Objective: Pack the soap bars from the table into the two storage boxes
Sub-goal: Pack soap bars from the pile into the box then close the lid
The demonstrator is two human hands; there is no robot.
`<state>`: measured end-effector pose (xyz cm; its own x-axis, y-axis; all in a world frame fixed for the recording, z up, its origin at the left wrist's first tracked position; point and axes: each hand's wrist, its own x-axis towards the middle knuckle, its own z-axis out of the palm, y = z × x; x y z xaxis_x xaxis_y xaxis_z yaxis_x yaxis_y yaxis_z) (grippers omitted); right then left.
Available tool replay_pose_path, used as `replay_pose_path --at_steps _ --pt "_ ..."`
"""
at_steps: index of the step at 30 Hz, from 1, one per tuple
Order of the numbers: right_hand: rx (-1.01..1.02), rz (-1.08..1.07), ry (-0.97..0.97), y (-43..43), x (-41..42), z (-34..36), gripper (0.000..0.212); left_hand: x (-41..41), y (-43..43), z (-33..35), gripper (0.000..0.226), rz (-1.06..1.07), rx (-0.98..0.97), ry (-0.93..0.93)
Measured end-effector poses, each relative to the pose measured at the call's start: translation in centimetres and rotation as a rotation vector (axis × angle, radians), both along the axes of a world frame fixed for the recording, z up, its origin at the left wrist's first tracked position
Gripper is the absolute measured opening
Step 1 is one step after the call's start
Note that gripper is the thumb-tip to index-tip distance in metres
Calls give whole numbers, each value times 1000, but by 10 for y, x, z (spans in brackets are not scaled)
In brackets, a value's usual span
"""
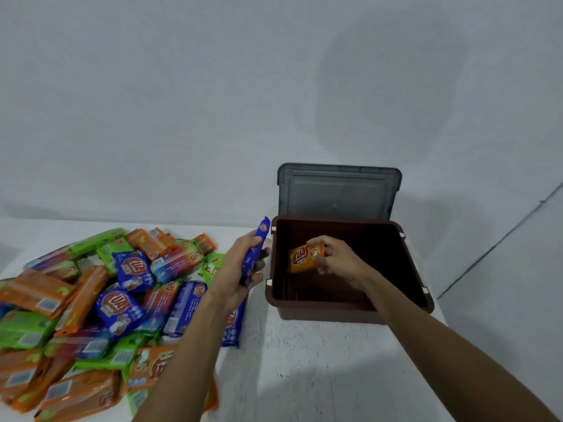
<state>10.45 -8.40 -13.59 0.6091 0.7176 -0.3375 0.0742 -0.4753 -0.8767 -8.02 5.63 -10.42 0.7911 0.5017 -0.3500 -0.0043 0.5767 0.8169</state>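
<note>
A brown storage box (350,309) stands open on the white table, right of centre, and its floor looks bare. Inside the box's opening, my right hand (338,258) grips an orange soap bar (301,257). Just left of the box's rim, my left hand (240,269) holds a blue soap bar (255,251) on edge, upright. A big loose pile of wrapped soap bars (91,306) in orange, green and blue covers the table's left side. Only one box is in sight.
A grey lid (338,190) leans against the wall behind the box. The white table (304,360) meets a plain grey wall at the back. The table's right edge runs close past the box.
</note>
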Motion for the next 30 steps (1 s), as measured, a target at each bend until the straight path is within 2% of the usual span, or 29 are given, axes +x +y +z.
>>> replay_pose_path --at_steps 8,11,15,18,23,27,30 --pt "-274 -21 -286 9 11 -31 37 3 7 -4 41 -67 -91 -47" --pt "-331 13 -343 10 10 -32 38 6 11 -7 45 -84 -37 -57" --pt "-333 27 -428 6 6 -23 35 11 11 -5 46 -85 29 -49" --pt "-223 14 -484 0 -4 -6 33 14 10 -3 48 -93 77 -38" --pt "72 -5 -338 -7 -28 26 24 24 6 8 41 -53 129 -104" --pt "248 -49 -83 -14 -46 46 27 31 -1 16 54 -62 289 -194" --pt "338 -91 160 -16 -54 55 30 33 -6 15 49 -52 391 -232"
